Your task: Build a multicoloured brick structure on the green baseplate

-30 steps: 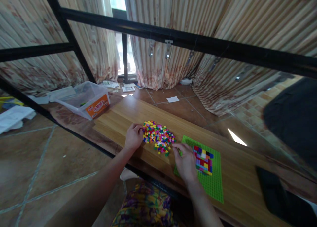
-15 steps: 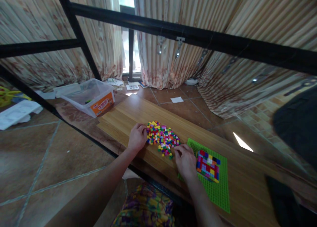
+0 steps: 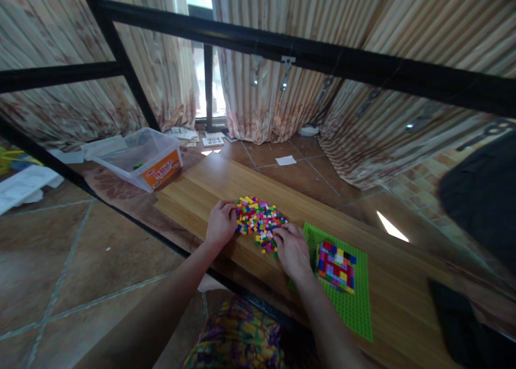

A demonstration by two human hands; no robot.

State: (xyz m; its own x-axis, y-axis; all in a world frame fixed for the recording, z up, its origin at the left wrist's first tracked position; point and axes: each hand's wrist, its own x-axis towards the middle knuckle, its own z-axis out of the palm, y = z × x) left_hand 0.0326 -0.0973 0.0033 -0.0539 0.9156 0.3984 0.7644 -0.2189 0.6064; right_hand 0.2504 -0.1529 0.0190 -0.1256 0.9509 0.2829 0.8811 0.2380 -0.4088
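A heap of small multicoloured bricks (image 3: 258,220) lies on a long wooden board (image 3: 193,197). My left hand (image 3: 220,225) rests at the heap's left edge with its fingers curled against the bricks. My right hand (image 3: 293,249) is at the heap's right edge, fingertips pinched down among the bricks; what they hold is hidden. To its right lies a green baseplate (image 3: 355,310) carrying a block of red, blue, yellow and pink bricks (image 3: 334,266).
A clear plastic tub with an orange label (image 3: 145,159) stands at the board's far left. A black metal frame (image 3: 306,63) crosses overhead. Curtains hang behind, with papers on the tiled floor. A dark object (image 3: 463,326) lies at the right end.
My right hand has moved left from the baseplate's edge into the heap's right side. My left hand has stayed at the heap's left edge. The camera view has shifted slightly.
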